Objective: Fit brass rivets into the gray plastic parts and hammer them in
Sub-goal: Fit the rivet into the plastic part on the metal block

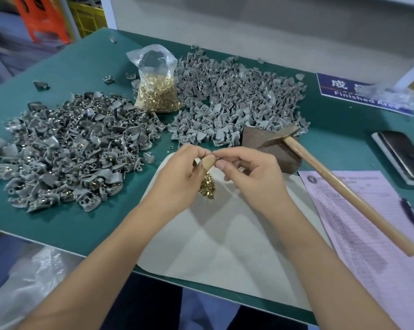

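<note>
My left hand (181,171) and my right hand (247,173) meet fingertip to fingertip above a white cloth (215,236). Between them sits a small part (207,162), pinched by the left fingers, and the right fingertips pinch a tiny brass rivet (217,159) against it. A little heap of loose brass rivets (207,186) lies on the cloth right under my hands. A clear bag of brass rivets (157,91) stands at the back. Gray plastic parts form one pile on the left (67,151), many with brass showing, and another on the right (234,101). A wooden-handled hammer (339,184) rests on a brown metal block (267,148).
The green table (82,67) ends at a front edge near me. A pink paper form (367,222) with a pen (413,217) lies right, a dark phone-like object (406,153) further right. A blue "Finished Area" sign (358,94) sits at the back right.
</note>
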`<state>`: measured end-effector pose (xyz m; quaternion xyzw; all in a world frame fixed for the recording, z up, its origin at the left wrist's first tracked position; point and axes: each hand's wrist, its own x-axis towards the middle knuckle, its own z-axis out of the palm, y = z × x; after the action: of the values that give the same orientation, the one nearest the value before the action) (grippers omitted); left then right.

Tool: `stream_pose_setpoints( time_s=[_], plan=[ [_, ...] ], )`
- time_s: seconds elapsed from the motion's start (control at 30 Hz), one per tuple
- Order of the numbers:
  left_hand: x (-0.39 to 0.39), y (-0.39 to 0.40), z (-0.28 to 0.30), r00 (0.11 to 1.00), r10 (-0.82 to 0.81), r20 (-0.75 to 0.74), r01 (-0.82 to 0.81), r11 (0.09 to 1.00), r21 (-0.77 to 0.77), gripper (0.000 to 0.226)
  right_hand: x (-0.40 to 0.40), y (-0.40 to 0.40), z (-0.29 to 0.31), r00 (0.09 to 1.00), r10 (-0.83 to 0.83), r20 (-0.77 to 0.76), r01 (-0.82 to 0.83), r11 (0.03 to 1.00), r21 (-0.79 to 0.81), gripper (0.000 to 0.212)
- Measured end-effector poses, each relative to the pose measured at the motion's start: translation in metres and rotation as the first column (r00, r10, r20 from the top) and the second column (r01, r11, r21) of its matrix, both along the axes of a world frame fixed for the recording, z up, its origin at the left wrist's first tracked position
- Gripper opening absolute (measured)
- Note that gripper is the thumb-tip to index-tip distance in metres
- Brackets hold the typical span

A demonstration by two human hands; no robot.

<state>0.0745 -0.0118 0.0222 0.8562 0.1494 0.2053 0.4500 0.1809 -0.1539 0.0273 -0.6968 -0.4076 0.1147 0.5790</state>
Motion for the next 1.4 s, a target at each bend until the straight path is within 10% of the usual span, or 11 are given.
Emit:
stream_pose_setpoints(
  time_s=[0.27,0.5,0.83,1.17,1.27,1.4],
  plan=[
    [0.043,0.002,0.016,0.989,-0.14,0.043,0.146,0.959,-0.244,0.018,0.015,-0.014,0.009,0.967,-0.247,-0.062,0.253,0.961,0.115,0.011],
    [0.087,0.032,0.008,0.976,-0.078,-0.202,0.155,0.904,0.398,0.036,0.03,-0.022,0.005,0.878,-0.475,-0.052,0.476,0.856,0.202,0.014],
    [0.111,0.032,-0.001,0.978,-0.118,-0.173,0.198,0.793,0.576,0.03,0.038,-0.023,0.0,0.824,-0.565,-0.041,0.564,0.811,0.156,0.026],
    [0.1,0.016,-0.003,0.991,0.07,0.11,-0.105,0.928,0.358,0.017,0.037,-0.022,0.003,0.828,-0.56,-0.002,0.555,0.819,0.147,0.015],
    [0.1,0.006,-0.004,0.98,-0.02,0.198,0.015,1.0,0.026,0.022,0.039,-0.023,0.004,0.806,-0.588,0.063,0.576,0.804,0.147,0.017],
    [0.097,-0.006,-0.002,0.959,-0.1,0.264,0.105,0.995,-0.003,0.028,0.04,-0.026,0.004,0.789,-0.612,0.054,0.599,0.786,0.155,0.016]
  ],
)
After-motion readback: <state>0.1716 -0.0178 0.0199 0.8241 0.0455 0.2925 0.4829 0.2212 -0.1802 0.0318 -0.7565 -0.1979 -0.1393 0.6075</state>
